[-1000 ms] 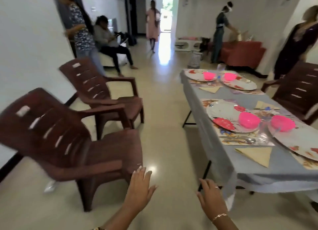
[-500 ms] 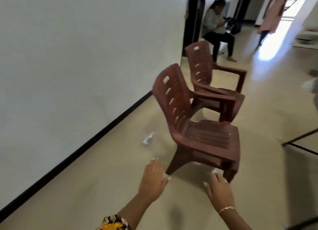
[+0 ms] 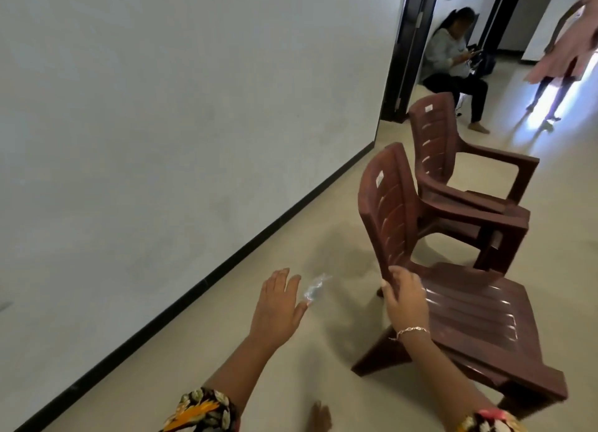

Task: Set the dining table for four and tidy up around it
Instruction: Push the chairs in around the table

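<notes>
**Both hands out low, clear wrapper on the floor next to the chairs**

So the left hand (image 3: 278,308) is stretched forward with the fingers straight and spread, holding nothing. Just off its fingertips, at about 1 o'clock from it, a crumpled bit of clear plastic wrapper (image 3: 314,287) lies on the beige floor (image 3: 291,367). Hard to say if a fingertip is on it or just short of it.

The right hand (image 3: 404,299) is up at 3 o'clock from the left one, fingers loosely extended and nothing in its grasp. It overlaps the spot where the backrest meets the seat of the near brown plastic chair (image 3: 469,312); I honestly can't tell whether it's touching the chair or just in front of it. There's a thin bracelet (image 3: 411,330) on that wrist, and a flowery sleeve (image 3: 200,409) on the left arm down at 6 o'clock.

A second brown chair (image 3: 437,146) stands right behind the near one, at 12 o'clock from it, both facing towards 3 o'clock. The wrapper is at 9 o'clock from the near chair, between it and the white wall (image 3: 161,108) with its black skirting (image 3: 226,260).

Far end, around 1 o'clock: a seated person (image 3: 453,62) by a dark door frame (image 3: 404,43), and a standing person in pink (image 3: 566,43) at the top right edge.
</notes>
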`<state>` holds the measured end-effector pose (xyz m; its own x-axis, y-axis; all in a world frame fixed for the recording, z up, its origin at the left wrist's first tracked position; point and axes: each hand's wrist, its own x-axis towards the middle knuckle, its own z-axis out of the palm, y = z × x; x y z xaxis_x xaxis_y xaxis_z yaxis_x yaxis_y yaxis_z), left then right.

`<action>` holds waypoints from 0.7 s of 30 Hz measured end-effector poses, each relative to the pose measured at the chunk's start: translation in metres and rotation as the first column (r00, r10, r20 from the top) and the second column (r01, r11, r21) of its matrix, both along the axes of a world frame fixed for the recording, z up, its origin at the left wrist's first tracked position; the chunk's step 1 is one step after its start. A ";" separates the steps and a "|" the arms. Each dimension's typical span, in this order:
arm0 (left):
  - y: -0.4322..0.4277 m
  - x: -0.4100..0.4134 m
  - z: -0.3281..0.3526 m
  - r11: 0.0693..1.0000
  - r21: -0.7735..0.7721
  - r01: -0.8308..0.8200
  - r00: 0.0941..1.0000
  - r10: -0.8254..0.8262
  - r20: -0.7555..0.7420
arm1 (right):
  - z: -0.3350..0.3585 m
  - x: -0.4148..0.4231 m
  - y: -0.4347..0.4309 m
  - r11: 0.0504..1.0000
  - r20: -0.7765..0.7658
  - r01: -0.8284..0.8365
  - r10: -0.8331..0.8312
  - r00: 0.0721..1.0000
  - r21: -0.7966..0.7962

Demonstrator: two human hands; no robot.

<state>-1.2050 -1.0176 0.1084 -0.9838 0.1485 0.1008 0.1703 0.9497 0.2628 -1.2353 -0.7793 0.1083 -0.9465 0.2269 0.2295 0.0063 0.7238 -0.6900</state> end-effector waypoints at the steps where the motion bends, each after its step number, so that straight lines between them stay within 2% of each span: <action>1: -0.003 -0.023 0.000 1.000 0.004 0.015 0.999 -0.015 -0.036 | 0.004 -0.020 -0.003 0.999 -0.022 0.023 -0.023 0.999 -0.039; 5: -0.012 -0.105 0.008 0.997 -0.007 0.079 0.995 -0.079 -0.057 | 0.017 -0.091 -0.005 0.985 -0.056 0.103 -0.111 0.992 -0.136; 9: -0.013 -0.181 0.020 0.984 -0.050 0.171 0.985 -0.172 -0.006 | 0.020 -0.147 0.001 0.962 -0.028 0.186 -0.195 0.980 -0.198; 12: -0.005 -0.236 0.027 0.976 -0.015 0.219 0.974 -0.220 -0.048 | 0.027 -0.181 0.005 0.948 -0.012 0.242 -0.250 0.968 -0.205; 15: 0.012 -0.287 0.028 0.958 -0.028 0.286 0.957 -0.287 -0.028 | 0.030 -0.208 0.007 0.940 -0.006 0.272 -0.279 0.960 -0.204; 21: 0.059 -0.402 0.023 0.845 0.041 0.533 0.846 -0.530 -0.068 | 0.022 -0.250 0.013 0.892 0.055 0.410 -0.408 0.911 -0.190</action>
<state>-1.6065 -0.9591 0.1315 -0.7491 0.6393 0.1734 0.6593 0.6942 0.2889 -1.4851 -0.7668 0.1303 -0.7630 0.6331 0.1300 0.2830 0.5080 -0.8135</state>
